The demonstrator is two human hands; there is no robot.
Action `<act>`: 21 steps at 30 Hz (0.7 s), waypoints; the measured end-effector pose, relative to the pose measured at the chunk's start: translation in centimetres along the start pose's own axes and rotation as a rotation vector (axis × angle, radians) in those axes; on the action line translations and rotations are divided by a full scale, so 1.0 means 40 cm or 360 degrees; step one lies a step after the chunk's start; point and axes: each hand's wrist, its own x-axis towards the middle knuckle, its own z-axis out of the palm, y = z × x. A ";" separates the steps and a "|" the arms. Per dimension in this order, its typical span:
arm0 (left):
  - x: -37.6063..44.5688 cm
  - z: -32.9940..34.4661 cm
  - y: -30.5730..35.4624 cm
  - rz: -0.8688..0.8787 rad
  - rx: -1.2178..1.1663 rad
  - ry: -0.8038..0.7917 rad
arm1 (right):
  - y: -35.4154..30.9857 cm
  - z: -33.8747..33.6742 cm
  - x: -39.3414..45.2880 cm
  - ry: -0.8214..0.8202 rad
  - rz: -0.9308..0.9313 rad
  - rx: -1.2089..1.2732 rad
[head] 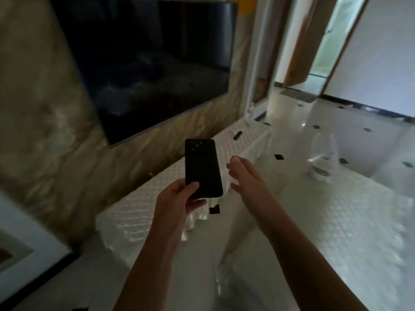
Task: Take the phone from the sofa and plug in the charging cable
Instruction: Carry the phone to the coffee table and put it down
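Phone (203,168) pinched at its lower end by left hand (179,198) fingers, long axis pointing away; right hand (247,179) just beside, fingers spread, empty; no cable visible

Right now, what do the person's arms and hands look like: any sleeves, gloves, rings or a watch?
Both forearms are bare as far as the frame shows, with no sleeves in view. The left hand and right hand wear no gloves; no watch, ring or bracelet shows, though the picture is dim and blurred.
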 end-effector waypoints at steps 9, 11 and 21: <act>0.155 0.189 -0.057 -0.0077 0.0194 -0.0193 | 0.022 -0.180 0.133 0.0266 0.0019 0.0064; 0.194 0.214 -0.060 -0.0086 0.0239 -0.0196 | 0.031 -0.209 0.180 0.0274 0.0012 0.0127; 0.340 0.329 -0.093 -0.0113 0.0308 -0.0196 | 0.057 -0.334 0.350 0.0332 0.0046 0.0165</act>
